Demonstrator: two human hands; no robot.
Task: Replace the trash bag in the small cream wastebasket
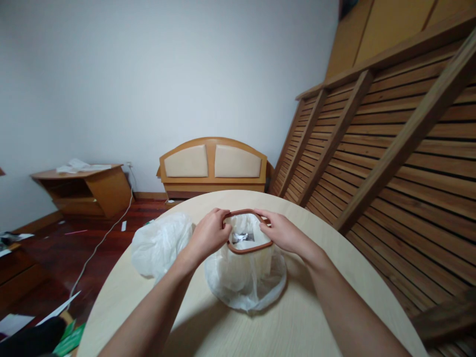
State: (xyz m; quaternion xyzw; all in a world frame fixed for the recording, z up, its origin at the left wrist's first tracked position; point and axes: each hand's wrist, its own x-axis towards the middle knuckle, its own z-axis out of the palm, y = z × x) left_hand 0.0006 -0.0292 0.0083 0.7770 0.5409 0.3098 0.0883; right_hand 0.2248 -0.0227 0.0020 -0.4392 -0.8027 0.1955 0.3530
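Observation:
A small bin wrapped in a translucent white plastic bag (249, 277) stands on the round table. Around its mouth sits a brown rim ring (250, 251). My left hand (211, 230) grips the ring's left side, thumb toward the inside. On the opposite side my right hand (280, 229) is closed on the ring in the same way. Down inside the bin lies some crumpled silvery-white litter (243, 237). The bag hangs loosely outside, spreading over the tabletop. Left of my left hand lies a second crumpled white plastic bag (161, 243).
The pale round table (320, 312) fills the foreground. Behind it stands a padded headboard (213, 181). Slatted wooden panels (372, 129) lean at the right. A low cabinet (107, 191) stands at the left, with a white cable (107, 233) and papers on the dark red floor.

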